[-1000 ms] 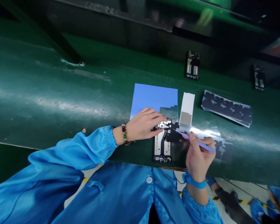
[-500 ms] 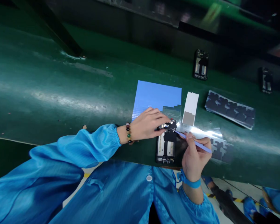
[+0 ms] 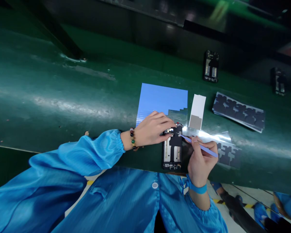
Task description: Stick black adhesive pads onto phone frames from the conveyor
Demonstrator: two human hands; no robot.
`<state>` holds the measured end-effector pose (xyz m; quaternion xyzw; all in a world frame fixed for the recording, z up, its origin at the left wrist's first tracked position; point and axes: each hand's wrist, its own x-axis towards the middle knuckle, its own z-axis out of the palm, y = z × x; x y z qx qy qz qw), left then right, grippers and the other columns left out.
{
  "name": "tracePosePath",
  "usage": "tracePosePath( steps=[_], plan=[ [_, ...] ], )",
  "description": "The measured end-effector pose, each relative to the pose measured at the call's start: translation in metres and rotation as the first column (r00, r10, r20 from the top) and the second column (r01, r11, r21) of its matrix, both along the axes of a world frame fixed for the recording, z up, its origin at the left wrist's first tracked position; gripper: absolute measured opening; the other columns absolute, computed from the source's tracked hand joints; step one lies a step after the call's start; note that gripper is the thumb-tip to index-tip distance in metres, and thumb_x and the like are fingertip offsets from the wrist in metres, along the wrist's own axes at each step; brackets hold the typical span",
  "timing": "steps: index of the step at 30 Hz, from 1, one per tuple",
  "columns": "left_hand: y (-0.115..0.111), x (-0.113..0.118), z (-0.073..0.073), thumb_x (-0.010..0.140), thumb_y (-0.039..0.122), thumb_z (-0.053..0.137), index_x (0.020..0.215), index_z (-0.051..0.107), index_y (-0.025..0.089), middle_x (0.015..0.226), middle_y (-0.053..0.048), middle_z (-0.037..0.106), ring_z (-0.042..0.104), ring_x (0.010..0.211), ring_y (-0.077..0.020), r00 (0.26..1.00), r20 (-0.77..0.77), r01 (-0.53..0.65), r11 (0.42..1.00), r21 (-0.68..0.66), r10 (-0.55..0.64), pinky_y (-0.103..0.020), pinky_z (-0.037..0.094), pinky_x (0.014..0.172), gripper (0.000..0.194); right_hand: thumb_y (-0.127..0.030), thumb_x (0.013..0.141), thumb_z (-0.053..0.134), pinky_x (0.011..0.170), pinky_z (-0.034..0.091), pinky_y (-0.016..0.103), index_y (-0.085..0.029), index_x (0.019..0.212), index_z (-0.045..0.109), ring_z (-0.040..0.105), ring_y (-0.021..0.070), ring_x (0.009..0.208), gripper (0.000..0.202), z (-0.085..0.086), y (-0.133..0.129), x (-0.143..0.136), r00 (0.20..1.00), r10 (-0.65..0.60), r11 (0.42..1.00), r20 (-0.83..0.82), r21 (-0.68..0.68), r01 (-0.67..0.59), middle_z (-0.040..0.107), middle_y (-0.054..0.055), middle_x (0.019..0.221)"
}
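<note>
An opened phone (image 3: pixel 172 153) lies upright in front of me near the bench edge, its circuit parts and pale battery bay showing. A black sheet piece (image 3: pixel 176 139) covers part of its upper half. From the left, my left hand (image 3: pixel 154 129) steadies the phone's top end, index finger on the upper edge and thumb over the board. My right hand (image 3: pixel 202 158) is closed around purple tweezers (image 3: pixel 207 150) in a pen-like grip. Their thin tips touch or hover just over the black piece; I cannot tell which.
Beyond the phone lie a blue sheet (image 3: pixel 163 97) and a white-and-grey strip (image 3: pixel 197 108). To the right are a stack of black die-cut sheets (image 3: pixel 239 111) and a clear film with black pieces (image 3: pixel 229 155). More opened phones (image 3: pixel 211 66) (image 3: pixel 279 81) sit farther back on the green bench (image 3: pixel 63 87).
The tweezers and my right hand have shifted very slightly left. The black piece looks flatter on the phone. My left hand stays at the phone's top end.
</note>
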<state>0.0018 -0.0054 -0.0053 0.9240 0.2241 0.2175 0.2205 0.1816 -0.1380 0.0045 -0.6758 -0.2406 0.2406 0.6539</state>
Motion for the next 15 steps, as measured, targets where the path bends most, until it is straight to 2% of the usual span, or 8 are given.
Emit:
tracePosePath(
  steps=[15],
  plan=[
    [0.0009,-0.0009,-0.0009,0.104,0.037,0.065,0.125,0.07,0.022,0.129,-0.005,0.074,0.064,0.116,-0.0236,1.0,-0.002,0.012,1.0,0.026,-0.012,-0.04,0.044,0.092,0.027,-0.029,0.081,0.087,0.116,0.053,0.053,-0.025,0.078,0.051,0.076,0.0193,0.092,0.037,-0.0023,-0.001,0.0029,1.0,0.002,1.0,0.025,-0.025,-0.001,0.068,-0.004,0.079]
  ],
)
